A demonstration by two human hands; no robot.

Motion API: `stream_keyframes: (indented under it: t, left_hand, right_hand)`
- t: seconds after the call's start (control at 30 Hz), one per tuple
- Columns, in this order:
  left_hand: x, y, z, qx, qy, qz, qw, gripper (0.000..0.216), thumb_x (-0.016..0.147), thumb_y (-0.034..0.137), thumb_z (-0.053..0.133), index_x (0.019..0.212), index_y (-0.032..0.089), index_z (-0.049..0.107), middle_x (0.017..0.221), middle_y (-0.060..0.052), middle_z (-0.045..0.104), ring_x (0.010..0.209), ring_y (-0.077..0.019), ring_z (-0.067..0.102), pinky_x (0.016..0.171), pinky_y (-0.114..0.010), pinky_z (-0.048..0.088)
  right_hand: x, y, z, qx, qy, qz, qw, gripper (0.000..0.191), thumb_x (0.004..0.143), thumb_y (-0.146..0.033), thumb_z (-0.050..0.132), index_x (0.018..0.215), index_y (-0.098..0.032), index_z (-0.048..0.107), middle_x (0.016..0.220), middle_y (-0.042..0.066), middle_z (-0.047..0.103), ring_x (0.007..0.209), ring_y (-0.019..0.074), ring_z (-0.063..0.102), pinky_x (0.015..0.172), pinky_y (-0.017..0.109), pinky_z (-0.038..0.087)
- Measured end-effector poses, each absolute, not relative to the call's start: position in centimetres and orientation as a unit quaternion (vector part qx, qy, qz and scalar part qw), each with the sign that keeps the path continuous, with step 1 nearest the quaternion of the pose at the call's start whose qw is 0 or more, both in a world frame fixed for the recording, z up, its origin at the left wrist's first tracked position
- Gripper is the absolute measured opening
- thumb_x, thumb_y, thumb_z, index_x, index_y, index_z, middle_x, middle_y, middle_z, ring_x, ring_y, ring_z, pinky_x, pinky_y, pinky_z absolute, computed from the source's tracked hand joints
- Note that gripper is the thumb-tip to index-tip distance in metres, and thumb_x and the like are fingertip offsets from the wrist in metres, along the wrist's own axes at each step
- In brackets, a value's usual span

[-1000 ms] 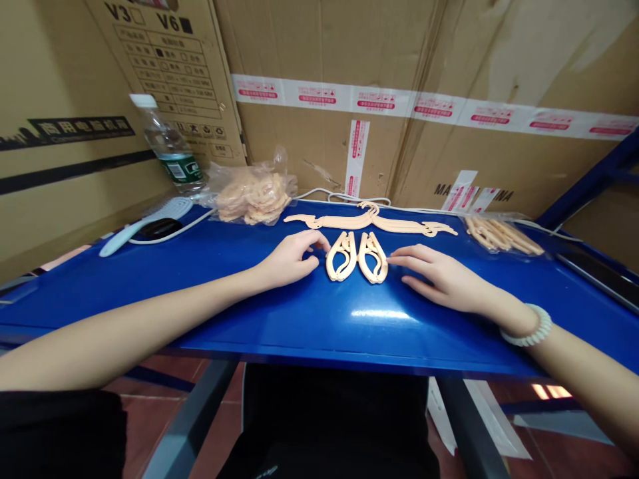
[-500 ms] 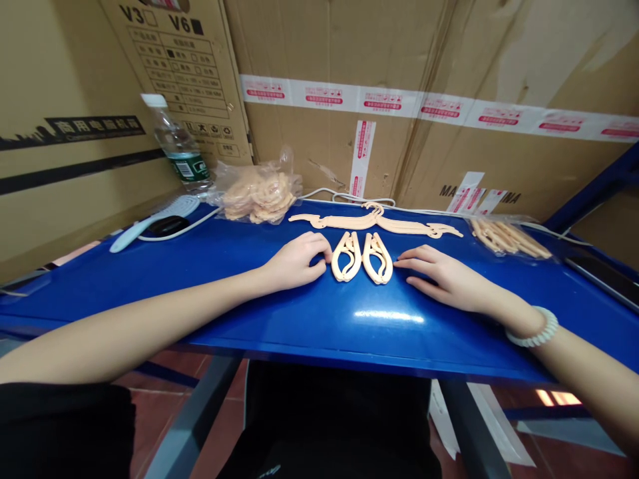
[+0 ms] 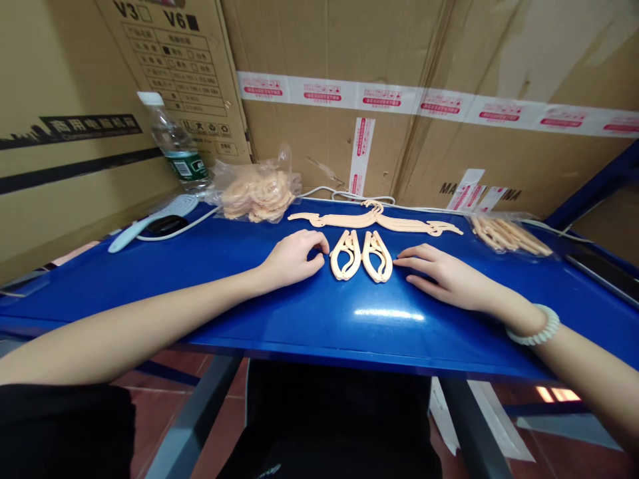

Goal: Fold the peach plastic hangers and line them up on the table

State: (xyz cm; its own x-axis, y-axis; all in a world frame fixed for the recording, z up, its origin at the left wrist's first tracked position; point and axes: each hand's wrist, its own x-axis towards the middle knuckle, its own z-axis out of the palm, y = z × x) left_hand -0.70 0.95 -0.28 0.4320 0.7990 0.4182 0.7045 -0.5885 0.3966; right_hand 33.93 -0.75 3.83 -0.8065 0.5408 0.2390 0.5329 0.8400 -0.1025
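A short black sleeve shows at near left, a pale green ribbed bracelet circles the right wrist, and black lap clothing bears small pale lettering.

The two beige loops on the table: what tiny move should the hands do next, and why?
Perhaps the left hand could gently close on the left loop: the loop lies flat on the blue table, very near that hand, which looks empty and half curled.
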Motion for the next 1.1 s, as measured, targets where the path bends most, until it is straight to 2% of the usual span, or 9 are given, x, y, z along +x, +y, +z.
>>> stream_keyframes:
  t: [1.1]
  left_hand:
    - [-0.78, 0.86, -0.10, 0.862, 0.419, 0.277, 0.071, 0.020, 0.086, 0.017, 0.048, 0.086, 0.021, 0.068, 0.097, -0.003, 0.073, 0.097, -0.0231, 0.064, 0.086, -0.036, 0.048]
  right_hand:
    - [33.92, -0.82, 3.67, -0.277, -0.954, -0.009, 0.115, 0.037, 0.107, -0.031, 0.043, 0.132, -0.015, 0.065, 0.130, 0.018, 0.062, 0.117, 0.0334, 0.062, 0.099, 0.052, 0.055]
